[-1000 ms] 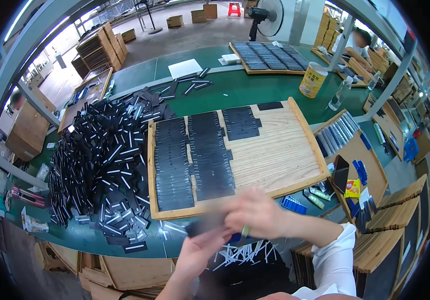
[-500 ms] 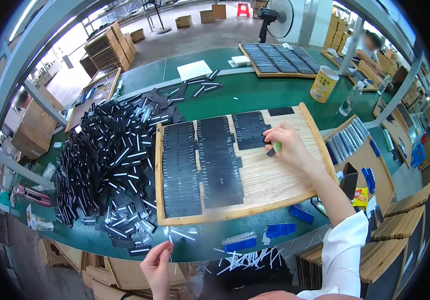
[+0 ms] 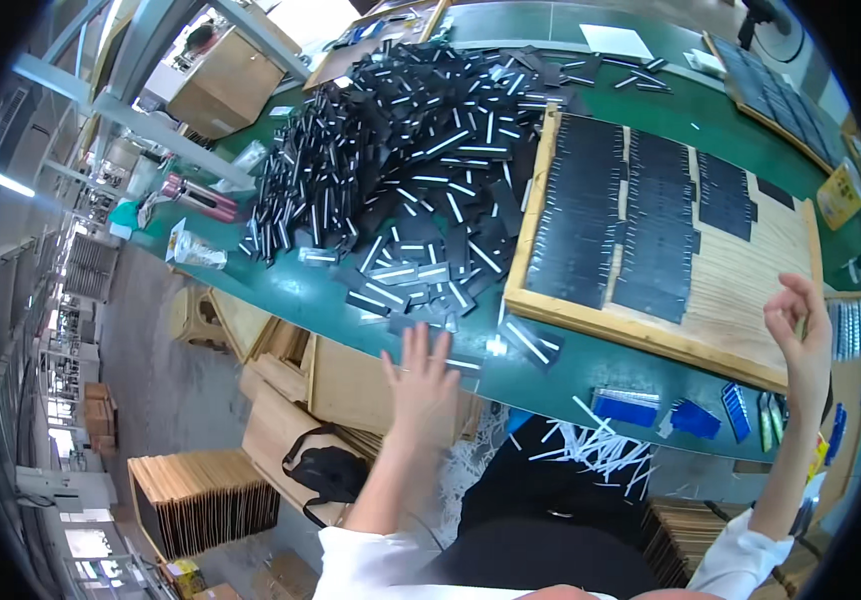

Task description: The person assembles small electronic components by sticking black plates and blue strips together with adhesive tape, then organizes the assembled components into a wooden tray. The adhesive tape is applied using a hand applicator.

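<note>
Hundreds of small black strips with white edges (image 3: 420, 140) lie heaped on the green table (image 3: 330, 300), and the nearest stragglers sit just beyond the fingertips of the left hand (image 3: 420, 385). That hand is flat and spread, fingers fanned at the table's near edge, holding nothing. To pick well from here, it looks best to slide one loose strip off the fringe of the heap rather than dig into the tangle, and to lift it by its long edges so that it lands square.

Off to the right of that hand is the wooden tray (image 3: 750, 290), with neat columns of black strips (image 3: 640, 220) filling its left part and bare wood on the side nearest the right hand (image 3: 800, 335). The right hand is raised over the tray's near right corner, fingers curled with thumb against fingertips; whether it pinches anything I cannot tell.

Blue packets (image 3: 630, 407) and white slivers (image 3: 600, 450) lie near the table's edge; their exact kind is hard to make out. The fisheye rim bends and cuts off the far benches.
</note>
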Motion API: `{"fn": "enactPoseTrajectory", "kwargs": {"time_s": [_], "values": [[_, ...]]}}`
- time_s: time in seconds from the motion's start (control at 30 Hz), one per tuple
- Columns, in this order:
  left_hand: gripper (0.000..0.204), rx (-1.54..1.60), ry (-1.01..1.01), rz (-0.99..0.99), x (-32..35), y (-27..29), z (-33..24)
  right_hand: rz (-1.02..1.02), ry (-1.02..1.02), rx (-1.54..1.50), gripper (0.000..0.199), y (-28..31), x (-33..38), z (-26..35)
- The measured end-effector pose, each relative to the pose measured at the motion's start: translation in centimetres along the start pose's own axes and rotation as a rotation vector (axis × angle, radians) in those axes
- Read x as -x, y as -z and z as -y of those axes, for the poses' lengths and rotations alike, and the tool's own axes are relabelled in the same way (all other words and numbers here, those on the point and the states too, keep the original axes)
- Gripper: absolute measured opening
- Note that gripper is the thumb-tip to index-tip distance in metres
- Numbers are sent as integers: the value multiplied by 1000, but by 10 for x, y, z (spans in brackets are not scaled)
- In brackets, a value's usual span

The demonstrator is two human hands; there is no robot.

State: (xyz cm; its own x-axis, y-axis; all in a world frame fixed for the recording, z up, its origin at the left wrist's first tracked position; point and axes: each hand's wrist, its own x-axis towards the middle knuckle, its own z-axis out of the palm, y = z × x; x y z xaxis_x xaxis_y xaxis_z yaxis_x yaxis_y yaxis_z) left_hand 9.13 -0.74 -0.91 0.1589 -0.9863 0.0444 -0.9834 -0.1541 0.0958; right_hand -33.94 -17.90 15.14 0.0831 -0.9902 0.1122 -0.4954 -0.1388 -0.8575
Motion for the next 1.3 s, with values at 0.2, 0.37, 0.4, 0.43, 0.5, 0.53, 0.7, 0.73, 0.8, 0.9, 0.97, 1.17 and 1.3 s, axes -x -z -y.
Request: {"fn": "enactPoseTrajectory", "kwargs": {"time_s": [0.2, 0.37, 0.4, 0.43, 0.5, 0.53, 0.7, 0.73, 0.8, 0.9, 0.97, 1.17, 1.3], "values": [[60, 187, 22, -209, 21, 17, -16, 204, 42, -67, 36, -33, 45, 30], [34, 220, -336, -317, 31, 19, -3, 221, 319, 209, 29, -68, 79, 65], [31, 237, -354, -345, 38, 11, 1, 264, 393, 203, 31, -77, 84, 66], [29, 249, -381, -373, 36, 12, 1, 306, 379, 144, 33, -86, 90, 62], [26, 247, -431, -433, 34, 19, -9, 402, 380, 27, 29, -106, 100, 50], [28, 441, -419, -476, 33, 19, -18, 441, 381, -5, 25, -116, 105, 46], [45, 1775, 183, -32, 47, 46, -82, 421, 412, -47, 38, -163, 122, 31], [45, 1779, 181, -6, 46, 51, -88, 394, 390, -62, 41, -170, 126, 32], [54, 1651, -8, -47, 39, 56, -98, 451, 410, 23, 54, -170, 128, 32], [52, 1817, 34, 5, 43, 50, -105, 496, 391, 47, 60, -167, 131, 29], [45, 1908, 50, 51, 47, 49, -109, 495, 395, 99, 62, -160, 126, 30], [41, 1969, -7, 245, 50, 42, -107, 456, 555, 332, 76, -149, 107, 19], [48, 2034, 283, 190, 42, 43, -109, 542, 635, 314, 70, -142, 129, 14]]}}
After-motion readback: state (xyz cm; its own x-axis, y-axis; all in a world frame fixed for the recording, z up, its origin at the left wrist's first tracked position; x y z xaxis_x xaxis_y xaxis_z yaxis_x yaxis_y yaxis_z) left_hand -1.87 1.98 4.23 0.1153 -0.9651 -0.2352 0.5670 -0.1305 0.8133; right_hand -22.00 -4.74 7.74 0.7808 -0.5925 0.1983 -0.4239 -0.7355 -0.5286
